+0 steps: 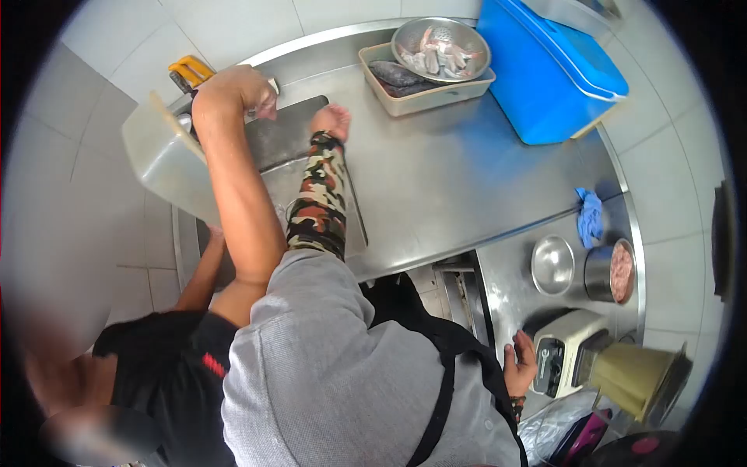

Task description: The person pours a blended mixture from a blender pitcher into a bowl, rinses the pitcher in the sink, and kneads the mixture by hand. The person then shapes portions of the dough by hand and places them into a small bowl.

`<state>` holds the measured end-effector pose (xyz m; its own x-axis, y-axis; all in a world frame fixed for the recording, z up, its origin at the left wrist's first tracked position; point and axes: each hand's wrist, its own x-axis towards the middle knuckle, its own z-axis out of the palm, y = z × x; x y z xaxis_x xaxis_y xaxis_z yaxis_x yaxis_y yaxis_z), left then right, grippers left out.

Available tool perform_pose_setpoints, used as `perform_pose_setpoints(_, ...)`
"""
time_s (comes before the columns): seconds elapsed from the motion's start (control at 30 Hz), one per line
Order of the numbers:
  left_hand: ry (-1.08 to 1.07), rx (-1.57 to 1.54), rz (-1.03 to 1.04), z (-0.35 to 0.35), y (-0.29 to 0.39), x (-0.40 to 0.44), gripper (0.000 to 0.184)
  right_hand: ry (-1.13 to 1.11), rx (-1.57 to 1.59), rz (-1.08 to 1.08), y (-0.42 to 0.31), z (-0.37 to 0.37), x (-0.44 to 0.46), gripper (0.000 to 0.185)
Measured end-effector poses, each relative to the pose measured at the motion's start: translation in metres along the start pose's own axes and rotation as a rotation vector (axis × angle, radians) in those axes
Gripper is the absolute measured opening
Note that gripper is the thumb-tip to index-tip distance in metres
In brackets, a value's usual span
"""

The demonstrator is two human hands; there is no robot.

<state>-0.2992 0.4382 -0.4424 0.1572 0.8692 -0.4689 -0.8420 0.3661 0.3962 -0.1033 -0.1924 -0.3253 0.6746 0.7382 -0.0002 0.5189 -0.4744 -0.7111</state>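
Observation:
My left arm, in a camouflage sleeve, reaches forward over a recessed sink-like area in the steel counter. My left hand is beside a dark grey flat panel; its fingers are turned down and mostly hidden. At my right side, my right hand hangs with thumb and fingers apart, nothing in it, near a cream blender base. To the left, a co-worker in black stretches an arm across, past a translucent plastic tub; that person's hand is curled above the dark panel.
At the back, a perforated metal bowl of fish pieces rests on a beige tub holding dark fish. A blue cooler stands right of it. A steel bowl, pot of minced meat and blue cloth are on the right counter.

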Motion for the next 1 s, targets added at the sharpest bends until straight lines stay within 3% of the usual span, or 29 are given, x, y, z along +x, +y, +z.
perform_pose_setpoints(0.03, 0.108, 0.054, 0.063, -0.011, 0.015, 0.011, 0.013, 0.027, 0.129, 0.107, -0.003, 0.006, 0.003, 0.033)
perform_pose_setpoints(0.07, 0.150, 0.058, 0.081, -0.028, -0.018, 0.046, 0.014, 0.134, 0.220, 0.175, 0.027, 0.027, 0.006, 0.033)
perform_pose_setpoints(0.27, 0.490, 0.201, 0.041, -0.112, 0.034, 0.130, 0.020, -0.003, 0.086, 0.284, 0.017, 0.066, 0.068, 0.033)
perform_pose_setpoints(0.3, 0.432, 0.190, -0.059, -0.117, -0.038, 0.179, 0.020, 0.096, 0.047, 0.299, 0.037, 0.075, 0.071, 0.033)
perform_pose_setpoints(0.37, 0.101, 0.512, 0.039, -0.138, -0.043, 0.234, 0.023, 0.094, -0.003, 0.323, 0.032, 0.094, 0.097, 0.034)
perform_pose_setpoints(0.43, 0.016, 0.316, 0.055, -0.141, -0.038, 0.263, 0.017, 0.048, -0.052, 0.316, 0.029, 0.106, 0.116, 0.036)
perform_pose_setpoints(0.5, -0.047, 0.134, 0.092, -0.162, -0.029, 0.258, 0.013, 0.042, -0.053, 0.300, 0.030, 0.107, 0.124, 0.037)
perform_pose_setpoints(0.57, 0.154, 0.146, 0.071, -0.170, 0.003, 0.208, 0.016, 0.008, 0.012, 0.296, 0.030, 0.085, 0.117, 0.037)
perform_pose_setpoints(0.6, -0.060, -0.025, 0.097, -0.189, 0.010, 0.187, 0.015, 0.023, 0.033, 0.292, 0.029, 0.081, 0.118, 0.037)
perform_pose_setpoints(0.63, -0.044, -0.019, 0.092, -0.194, 0.013, 0.191, 0.015, 0.044, 0.043, 0.295, 0.026, 0.082, 0.121, 0.037)
perform_pose_setpoints(0.7, 0.236, -0.004, 0.140, -0.189, 0.020, 0.183, 0.020, 0.013, 0.011, 0.297, 0.022, 0.080, 0.125, 0.037)
perform_pose_setpoints(0.83, 0.193, 0.226, 0.205, -0.186, 0.028, 0.170, 0.026, 0.019, 0.054, 0.301, 0.013, 0.086, 0.134, 0.036)
perform_pose_setpoints(0.97, 0.288, 0.134, 0.453, -0.155, 0.011, 0.142, 0.027, 0.024, 0.072, 0.278, 0.015, 0.088, 0.137, 0.035)
perform_pose_setpoints(1.0, 0.256, 0.192, 0.388, -0.158, 0.014, 0.147, 0.022, 0.064, 0.100, 0.265, 0.013, 0.092, 0.136, 0.035)
